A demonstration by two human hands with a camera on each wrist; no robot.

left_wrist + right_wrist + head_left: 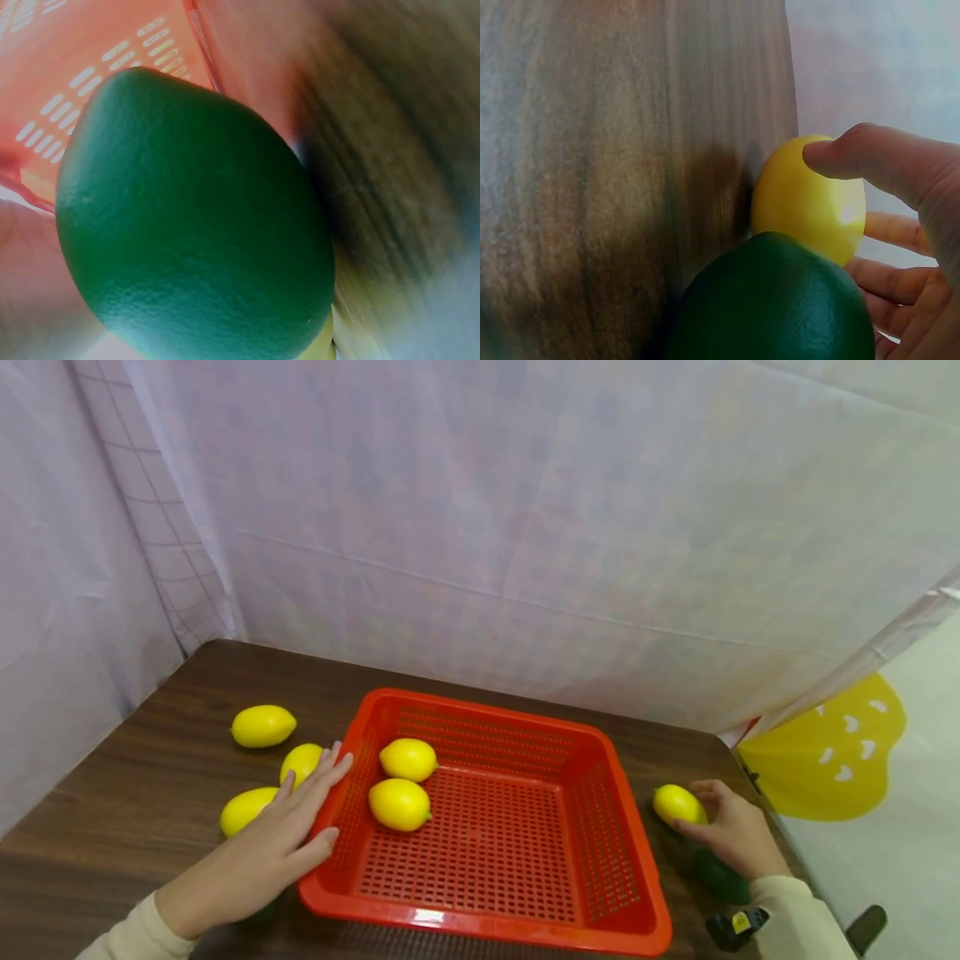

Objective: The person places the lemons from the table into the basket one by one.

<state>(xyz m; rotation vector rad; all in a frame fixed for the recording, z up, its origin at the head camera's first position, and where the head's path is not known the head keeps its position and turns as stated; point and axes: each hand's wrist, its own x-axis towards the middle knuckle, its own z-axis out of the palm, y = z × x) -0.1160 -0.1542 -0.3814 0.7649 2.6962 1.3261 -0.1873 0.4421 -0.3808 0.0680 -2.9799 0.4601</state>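
Note:
A red perforated plastic basket (480, 827) stands on the table with two lemons (408, 760) inside, near its left wall. My left hand (273, 843) rests with straight fingers along the basket's left rim. Beneath the left wrist is a smooth dark green fruit (195, 217), mostly hidden in the head view. To the basket's right, my right hand (731, 827) holds a lemon (806, 199) on the table, thumb on one side and fingers around the other. Close below that hand lies another dark green fruit (772, 307).
Three more lemons (264, 727) lie left of the basket, one partly behind the left hand. The brown wooden table (150, 752) is bordered by white sheeting (525, 527) at the back and left. A yellow cut-out shape (832, 756) hangs beyond the right edge.

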